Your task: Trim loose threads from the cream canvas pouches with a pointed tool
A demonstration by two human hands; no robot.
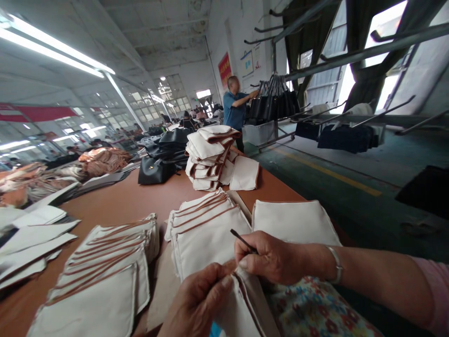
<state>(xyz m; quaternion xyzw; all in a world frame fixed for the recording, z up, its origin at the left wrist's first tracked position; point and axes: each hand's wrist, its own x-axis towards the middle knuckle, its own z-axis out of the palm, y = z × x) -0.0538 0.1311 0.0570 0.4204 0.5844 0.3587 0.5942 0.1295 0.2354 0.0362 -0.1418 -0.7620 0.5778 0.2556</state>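
The left hand (201, 299) pinches a seemingly unfinished pouch (234, 316), the right hand (275, 257) a tool (240, 238); which stacks (96, 299) are done is unclear.

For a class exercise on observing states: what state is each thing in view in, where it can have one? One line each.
left hand: pinching cream piece
right hand: closed around dark tool
cream piece: held
dark tool: held, one end jutting out
cream pile at left: fanned, overlapping
tall cream stack: uneven
rack bags: hanging
tube lights: lit
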